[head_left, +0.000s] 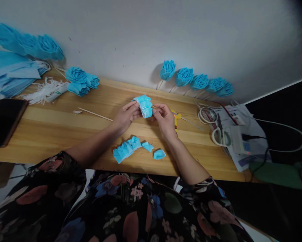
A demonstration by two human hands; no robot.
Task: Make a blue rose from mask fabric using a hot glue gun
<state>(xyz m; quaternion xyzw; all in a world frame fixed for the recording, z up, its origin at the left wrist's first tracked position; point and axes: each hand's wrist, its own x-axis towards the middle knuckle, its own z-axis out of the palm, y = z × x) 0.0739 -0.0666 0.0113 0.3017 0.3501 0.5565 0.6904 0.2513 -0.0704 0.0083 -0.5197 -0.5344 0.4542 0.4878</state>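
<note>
My left hand [125, 116] and my right hand [164, 119] both pinch a folded blue paper piece [144, 105] held above the middle of the wooden table [52, 127]. Fingers of each hand are closed on its sides. Below my hands, near the table's front edge, lie a pleated blue strip [125, 149] and two small blue scraps [148, 146] [159, 154]. A thin wooden stick [94, 114] lies to the left of my left hand.
Several finished blue paper flowers [198, 81] lean on the wall at the back right; more blue flowers [81, 80] and blue sheets [12, 75] sit at the left. A dark phone [4, 121] lies far left. Scissors [220, 134], a yellow tool [176, 119], cables and papers crowd the right end.
</note>
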